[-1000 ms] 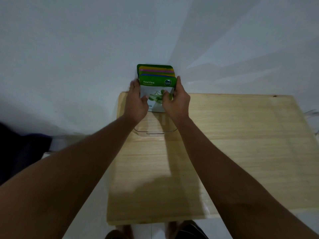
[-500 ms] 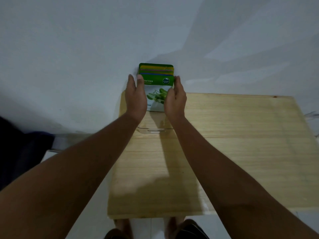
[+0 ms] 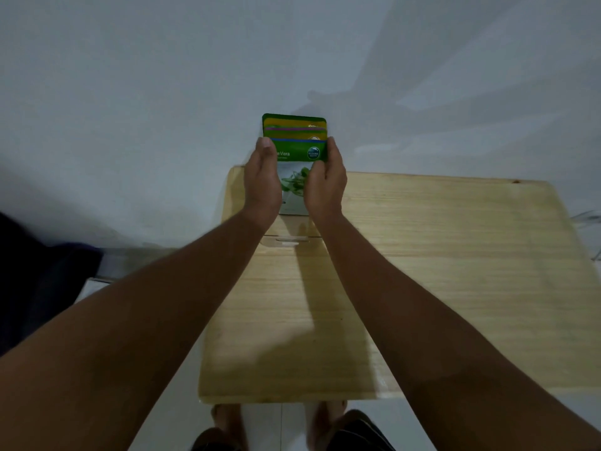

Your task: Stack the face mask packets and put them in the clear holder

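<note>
A stack of face mask packets [image 3: 294,148] stands upright at the table's far left corner, a green "Aloe Vera" packet in front and yellow, pink and green tops fanned behind it. My left hand [image 3: 262,180] presses the stack's left edge. My right hand [image 3: 325,183] presses its right edge. The clear holder [image 3: 286,239] sits below the hands; only its transparent front lip shows. The packets' lower ends are hidden behind my hands and the holder.
The light wooden table [image 3: 422,288] reaches to the right and toward me. A pale wall rises right behind the stack. A dark object [image 3: 39,281] lies on the floor at left. My feet [image 3: 227,424] show below the table's near edge.
Both hands slid from the packets' front face to the stack's side edges and squeezed in. The stack's fanned tops stand more even than before.
</note>
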